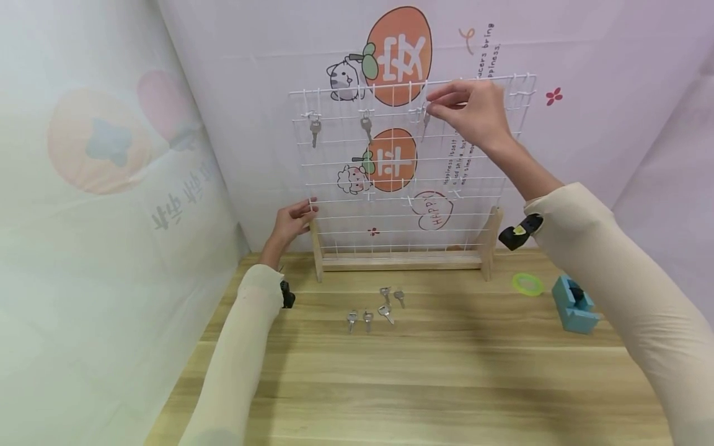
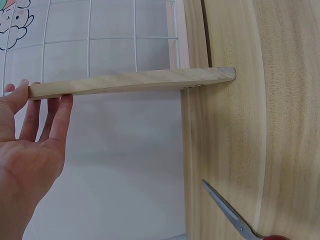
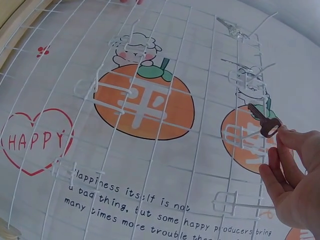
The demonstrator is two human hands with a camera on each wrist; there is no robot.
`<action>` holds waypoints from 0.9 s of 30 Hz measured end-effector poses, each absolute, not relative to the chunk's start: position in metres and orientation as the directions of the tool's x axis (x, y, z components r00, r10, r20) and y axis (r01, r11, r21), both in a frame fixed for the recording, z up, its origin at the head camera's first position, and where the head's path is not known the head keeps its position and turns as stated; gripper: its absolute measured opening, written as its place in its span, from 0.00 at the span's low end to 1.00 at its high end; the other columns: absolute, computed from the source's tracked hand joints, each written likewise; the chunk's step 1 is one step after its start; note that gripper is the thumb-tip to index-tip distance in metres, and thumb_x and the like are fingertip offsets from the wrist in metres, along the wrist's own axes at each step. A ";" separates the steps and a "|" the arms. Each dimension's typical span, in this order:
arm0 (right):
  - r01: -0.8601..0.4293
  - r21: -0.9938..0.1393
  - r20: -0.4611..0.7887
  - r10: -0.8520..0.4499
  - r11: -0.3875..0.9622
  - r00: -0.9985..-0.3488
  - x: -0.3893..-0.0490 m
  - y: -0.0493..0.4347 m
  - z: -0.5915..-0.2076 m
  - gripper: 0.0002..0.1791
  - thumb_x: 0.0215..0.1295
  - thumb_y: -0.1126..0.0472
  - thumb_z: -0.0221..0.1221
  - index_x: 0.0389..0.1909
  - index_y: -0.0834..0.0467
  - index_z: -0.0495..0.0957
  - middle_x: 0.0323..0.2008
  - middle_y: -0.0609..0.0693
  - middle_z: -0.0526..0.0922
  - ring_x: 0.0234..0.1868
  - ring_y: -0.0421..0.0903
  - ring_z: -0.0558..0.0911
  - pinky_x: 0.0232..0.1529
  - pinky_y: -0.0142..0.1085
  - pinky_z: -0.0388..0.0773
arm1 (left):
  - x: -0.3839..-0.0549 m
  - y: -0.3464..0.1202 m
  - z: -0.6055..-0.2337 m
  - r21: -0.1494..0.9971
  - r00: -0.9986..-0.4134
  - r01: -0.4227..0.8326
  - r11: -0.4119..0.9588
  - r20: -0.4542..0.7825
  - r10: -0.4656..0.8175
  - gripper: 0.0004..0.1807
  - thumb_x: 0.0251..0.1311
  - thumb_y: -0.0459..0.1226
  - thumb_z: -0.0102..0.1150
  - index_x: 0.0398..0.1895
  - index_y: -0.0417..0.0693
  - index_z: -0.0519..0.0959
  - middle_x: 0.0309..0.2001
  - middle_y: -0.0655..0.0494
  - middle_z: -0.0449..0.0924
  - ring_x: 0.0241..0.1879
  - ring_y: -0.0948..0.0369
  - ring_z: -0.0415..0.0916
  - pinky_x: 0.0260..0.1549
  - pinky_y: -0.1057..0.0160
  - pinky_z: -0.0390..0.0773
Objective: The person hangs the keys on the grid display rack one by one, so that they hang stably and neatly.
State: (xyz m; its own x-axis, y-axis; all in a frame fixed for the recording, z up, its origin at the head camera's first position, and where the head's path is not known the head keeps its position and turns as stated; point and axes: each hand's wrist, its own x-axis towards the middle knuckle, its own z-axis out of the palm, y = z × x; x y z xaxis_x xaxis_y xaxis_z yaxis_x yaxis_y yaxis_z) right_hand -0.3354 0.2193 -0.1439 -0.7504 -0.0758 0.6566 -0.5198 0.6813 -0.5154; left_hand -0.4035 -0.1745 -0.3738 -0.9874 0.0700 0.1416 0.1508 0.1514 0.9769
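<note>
A white wire grid rack [image 1: 346, 217] stands upright in a wooden stand with hooks on it. My left hand [image 1: 291, 222] grips its left wooden post [image 2: 125, 82], thumb on one side and fingers on the other. High on the grid, my right hand [image 1: 476, 111] pinches a key [image 3: 270, 125] by its head, beside a white hook [image 3: 235, 135]. Whether that key's hole is on the hook, I cannot tell. Two more keys hang from upper hooks: one key at the left [image 1: 315, 130] and another key [image 1: 365, 127] nearer the middle. Several loose keys [image 1: 385, 313] lie on the table before the rack.
At the right of the wooden table [image 1: 390, 384] are a yellow-green ring [image 1: 527, 284] and a light-blue block-like holder [image 1: 574, 306] with a dark part inside. Scissors [image 2: 230, 212] lie left of the rack. A printed white cloth [image 1: 268, 155] hangs behind.
</note>
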 end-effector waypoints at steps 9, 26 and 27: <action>-0.511 -0.518 0.636 -0.090 0.686 -0.766 -0.340 0.220 -0.152 0.17 0.70 0.54 0.69 0.54 0.58 0.87 0.49 0.57 0.89 0.42 0.38 0.85 0.51 0.27 0.83 | -0.406 -0.171 -0.377 0.982 -0.988 0.143 0.124 0.135 0.075 0.23 0.74 0.31 0.60 0.70 0.48 0.78 0.63 0.41 0.81 0.66 0.49 0.76 0.61 0.44 0.79; -0.558 -0.525 0.629 -0.149 0.643 -0.763 -0.323 0.222 -0.174 0.20 0.67 0.55 0.71 0.56 0.59 0.86 0.51 0.56 0.89 0.48 0.45 0.86 0.54 0.28 0.83 | -0.406 -0.172 -0.375 0.982 -0.990 0.131 0.136 0.122 0.071 0.23 0.74 0.33 0.60 0.70 0.51 0.78 0.64 0.44 0.81 0.65 0.52 0.77 0.62 0.46 0.79; -0.560 -0.526 0.623 -0.158 0.640 -0.766 -0.322 0.221 -0.177 0.20 0.67 0.55 0.71 0.56 0.59 0.86 0.51 0.56 0.89 0.48 0.46 0.87 0.54 0.28 0.83 | -0.406 -0.173 -0.374 0.982 -0.990 0.131 0.137 0.122 0.070 0.23 0.74 0.33 0.60 0.70 0.51 0.78 0.64 0.44 0.81 0.65 0.52 0.77 0.62 0.46 0.79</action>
